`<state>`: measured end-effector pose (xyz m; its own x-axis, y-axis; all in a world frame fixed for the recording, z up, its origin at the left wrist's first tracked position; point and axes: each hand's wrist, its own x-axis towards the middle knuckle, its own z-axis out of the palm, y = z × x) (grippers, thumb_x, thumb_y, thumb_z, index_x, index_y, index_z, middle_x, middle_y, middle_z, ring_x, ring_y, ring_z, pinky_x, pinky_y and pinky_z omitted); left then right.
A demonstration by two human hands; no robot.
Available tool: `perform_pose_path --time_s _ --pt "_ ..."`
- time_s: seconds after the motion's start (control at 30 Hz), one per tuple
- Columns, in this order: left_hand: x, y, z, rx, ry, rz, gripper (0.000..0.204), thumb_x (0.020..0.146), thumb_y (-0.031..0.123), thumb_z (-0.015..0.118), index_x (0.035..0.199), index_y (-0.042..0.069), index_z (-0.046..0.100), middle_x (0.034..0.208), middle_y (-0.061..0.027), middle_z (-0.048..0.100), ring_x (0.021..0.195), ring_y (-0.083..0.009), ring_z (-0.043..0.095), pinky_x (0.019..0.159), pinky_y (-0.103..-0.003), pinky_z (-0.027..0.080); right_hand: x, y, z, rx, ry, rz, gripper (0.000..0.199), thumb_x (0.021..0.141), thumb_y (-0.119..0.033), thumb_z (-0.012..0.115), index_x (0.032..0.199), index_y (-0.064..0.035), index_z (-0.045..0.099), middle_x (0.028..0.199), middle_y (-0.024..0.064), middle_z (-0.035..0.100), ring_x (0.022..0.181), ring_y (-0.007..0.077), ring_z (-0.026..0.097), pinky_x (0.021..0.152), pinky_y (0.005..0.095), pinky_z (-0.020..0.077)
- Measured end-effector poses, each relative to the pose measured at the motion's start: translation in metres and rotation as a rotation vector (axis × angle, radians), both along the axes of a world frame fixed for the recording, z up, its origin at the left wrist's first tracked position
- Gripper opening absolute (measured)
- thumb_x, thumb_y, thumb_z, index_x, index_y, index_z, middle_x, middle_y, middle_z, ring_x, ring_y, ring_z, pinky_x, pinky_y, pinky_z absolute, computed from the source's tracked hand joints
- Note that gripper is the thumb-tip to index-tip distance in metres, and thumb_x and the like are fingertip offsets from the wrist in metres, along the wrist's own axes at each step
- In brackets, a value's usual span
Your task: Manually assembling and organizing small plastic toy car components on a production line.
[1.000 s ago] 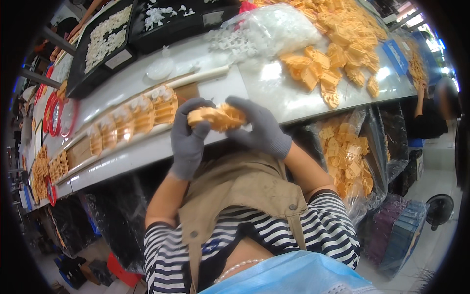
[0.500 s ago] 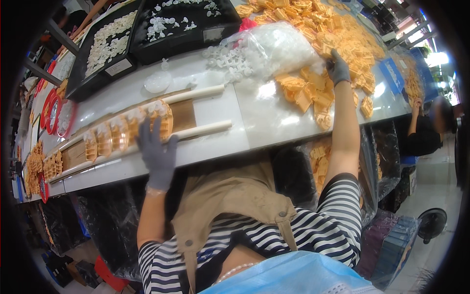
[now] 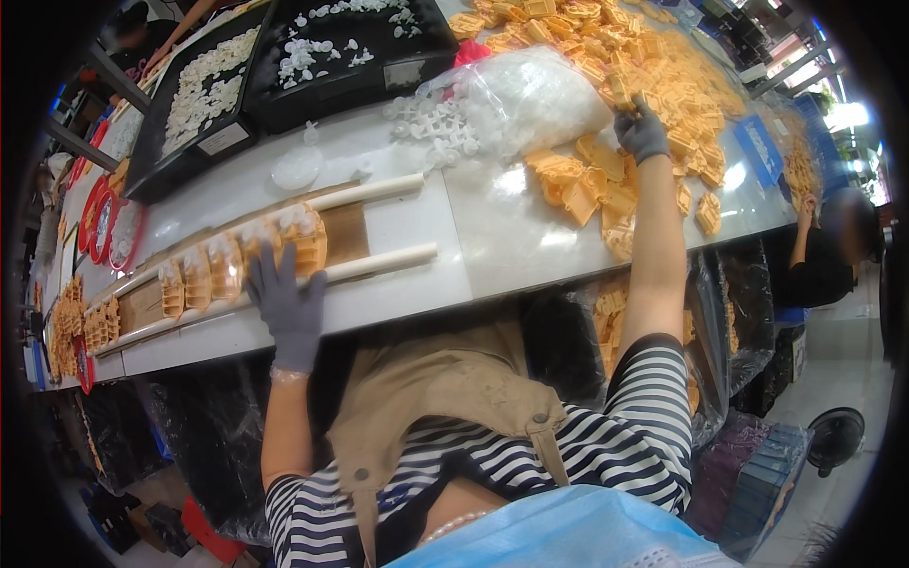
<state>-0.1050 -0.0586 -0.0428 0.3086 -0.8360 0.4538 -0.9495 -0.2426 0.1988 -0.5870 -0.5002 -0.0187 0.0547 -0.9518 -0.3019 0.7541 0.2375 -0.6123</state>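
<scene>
My left hand [image 3: 287,308], in a grey glove, rests with fingers spread on the near white rail [image 3: 379,257] and the row of orange plastic parts [image 3: 225,265]. These parts stand side by side between two rails, with translucent white pieces along their far edges. Over at the right, my gloved right hand [image 3: 646,135] is closed at the edge of a large heap of orange plastic parts [image 3: 686,90]. Its fingertips pinch an orange plastic part [image 3: 621,93], partly hidden by the fingers.
A clear bag of white pieces [image 3: 535,90] lies beside the heap, with loose white connectors [image 3: 431,128] spilling by it. Black trays [image 3: 355,85] of small white parts stand at the back left. Another person [image 3: 833,251] is at the right.
My left hand has come down and left onto the row and near rail. My right hand has shifted slightly left, with an orange part at its fingertips.
</scene>
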Motion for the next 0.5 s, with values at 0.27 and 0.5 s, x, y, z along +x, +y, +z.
perform_pose_path --time_s 0.27,0.5 --pt "-0.009 -0.008 0.001 0.053 -0.077 -0.006 0.062 0.084 0.051 0.057 0.134 0.017 0.045 0.143 -0.0165 0.034 0.134 -0.0415 0.022 0.109 -0.060 0.010 0.027 0.047 0.024 -0.012 0.370 -0.044 0.036 0.088 -0.022 0.063 0.109 0.0007 0.046 0.098 0.0180 0.056 0.084 0.0245 0.059 0.071 0.0313 0.0523" --pt "-0.021 -0.003 0.005 0.090 -0.091 -0.021 0.068 0.083 0.053 0.056 0.136 0.013 0.042 0.143 -0.0135 0.034 0.133 -0.0404 0.022 0.109 -0.061 0.006 0.056 0.148 0.047 -0.498 1.449 0.052 0.049 0.085 -0.025 0.065 0.125 -0.0002 0.051 0.115 0.0086 0.059 0.095 0.0145 0.058 0.078 0.0271 0.0494"
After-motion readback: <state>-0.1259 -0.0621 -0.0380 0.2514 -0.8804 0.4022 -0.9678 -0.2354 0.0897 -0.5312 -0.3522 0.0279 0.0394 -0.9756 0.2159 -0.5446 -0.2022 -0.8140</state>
